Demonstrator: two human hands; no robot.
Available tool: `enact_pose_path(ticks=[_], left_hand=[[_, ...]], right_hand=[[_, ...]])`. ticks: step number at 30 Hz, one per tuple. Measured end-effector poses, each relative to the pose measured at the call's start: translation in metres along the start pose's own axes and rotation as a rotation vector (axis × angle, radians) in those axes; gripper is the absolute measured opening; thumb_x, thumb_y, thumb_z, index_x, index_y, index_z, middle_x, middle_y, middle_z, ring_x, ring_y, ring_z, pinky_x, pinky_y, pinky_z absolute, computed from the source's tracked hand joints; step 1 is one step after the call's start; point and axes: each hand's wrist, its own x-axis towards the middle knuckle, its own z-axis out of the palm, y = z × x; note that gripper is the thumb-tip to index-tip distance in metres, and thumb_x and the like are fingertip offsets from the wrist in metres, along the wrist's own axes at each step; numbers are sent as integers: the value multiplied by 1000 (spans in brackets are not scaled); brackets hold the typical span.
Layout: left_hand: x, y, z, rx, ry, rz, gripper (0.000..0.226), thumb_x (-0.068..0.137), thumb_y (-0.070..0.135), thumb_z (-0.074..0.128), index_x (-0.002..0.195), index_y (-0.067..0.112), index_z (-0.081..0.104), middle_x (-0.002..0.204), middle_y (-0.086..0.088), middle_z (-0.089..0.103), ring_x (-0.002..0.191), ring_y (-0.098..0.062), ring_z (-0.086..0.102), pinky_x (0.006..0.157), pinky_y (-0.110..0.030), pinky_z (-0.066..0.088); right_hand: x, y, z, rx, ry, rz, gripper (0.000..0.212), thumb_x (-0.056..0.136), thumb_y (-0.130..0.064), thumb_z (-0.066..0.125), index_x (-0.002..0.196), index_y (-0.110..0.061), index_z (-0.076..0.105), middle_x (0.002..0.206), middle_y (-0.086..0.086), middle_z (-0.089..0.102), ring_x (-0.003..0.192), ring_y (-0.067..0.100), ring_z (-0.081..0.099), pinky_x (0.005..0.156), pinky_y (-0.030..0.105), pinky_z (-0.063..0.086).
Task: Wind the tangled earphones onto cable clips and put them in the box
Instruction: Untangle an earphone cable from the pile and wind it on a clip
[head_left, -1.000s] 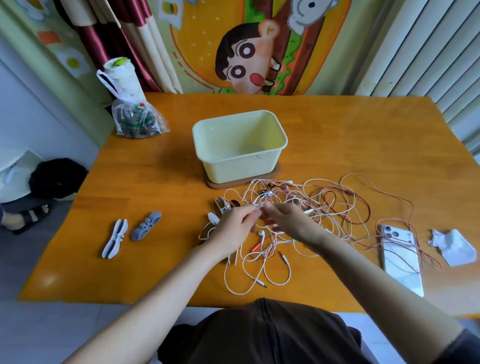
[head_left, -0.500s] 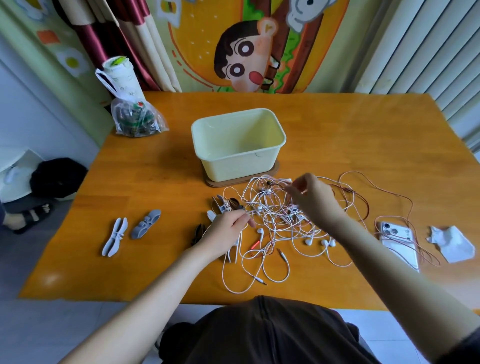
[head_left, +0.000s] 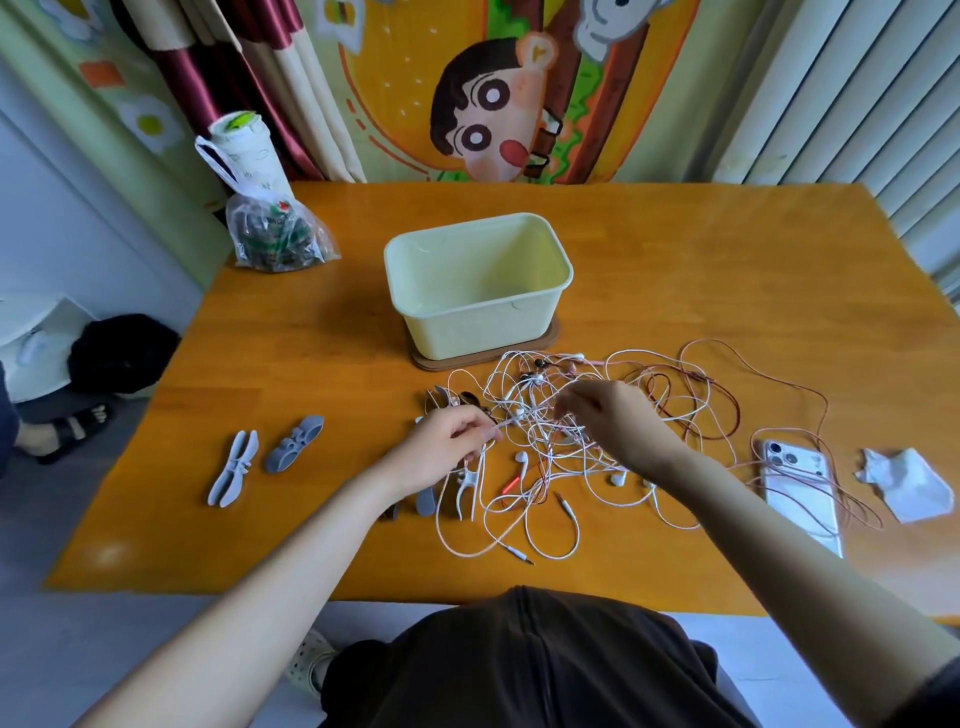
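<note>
At the left, a pale clip (head_left: 232, 470) and a grey clip (head_left: 293, 442) lay side by side with no cable on them. The table (head_left: 156, 519) around them gave open room for winding. The left hand (head_left: 441, 447) pinched a white strand between thumb and fingers, and more clips (head_left: 426, 501) lay by its wrist. The earphones (head_left: 521, 458) sprawled in one tangle just in front of the box (head_left: 478, 291), which held nothing — so the job looked barely begun, with untangling, winding and boxing all left. One plug lay near the front edge. The right hand (head_left: 618, 421) had its fingertips curled down into the knot, seemingly pinching a strand. Further right, pink loops crossed a phone (head_left: 800, 499) near the front edge — a hard pull might have dragged it. A tissue (head_left: 906, 486) lay beyond.
</note>
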Motion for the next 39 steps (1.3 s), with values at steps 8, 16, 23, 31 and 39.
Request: enact_pose_path(ticks=[8, 16, 23, 31, 39], left_hand=[[-2, 1, 0, -39, -53, -68, 14, 96, 12, 52, 108, 19, 59, 92, 1, 65, 75, -4, 60, 74, -20, 52], [4, 10, 7, -134, -8, -65, 10, 95, 15, 56, 95, 22, 64, 65, 15, 64, 62, -4, 52, 61, -19, 45], [6, 15, 7, -279, 21, -121, 21, 103, 21, 38, 96, 13, 55, 68, 1, 51, 60, -8, 48, 66, -27, 41], [2, -8, 5, -149, -166, -150, 17, 94, 11, 57, 106, 21, 61, 94, 1, 64, 86, -9, 61, 79, -21, 50], [0, -18, 4, -48, -176, -194, 13, 97, 17, 53, 99, 13, 65, 82, 4, 62, 73, -7, 56, 68, -15, 47]], right_hand=[[1, 19, 4, -16, 58, 131, 28, 99, -11, 43, 90, -6, 69, 59, 0, 56, 43, 14, 39, 40, 17, 29], [-8, -5, 18, -44, -218, -82, 45, 92, -21, 58, 135, -13, 45, 135, 2, 51, 123, 16, 49, 97, 20, 37], [0, -19, 22, 34, -103, -116, 22, 98, -12, 45, 97, -4, 66, 69, 1, 60, 55, 3, 51, 56, 11, 39], [2, -5, 19, 46, -32, 7, 26, 100, -11, 41, 90, -7, 65, 67, 0, 60, 60, 3, 54, 60, 12, 40], [2, 8, 18, 10, 40, 58, 25, 100, -11, 39, 87, -9, 61, 65, -2, 56, 61, 15, 55, 56, 14, 39]])
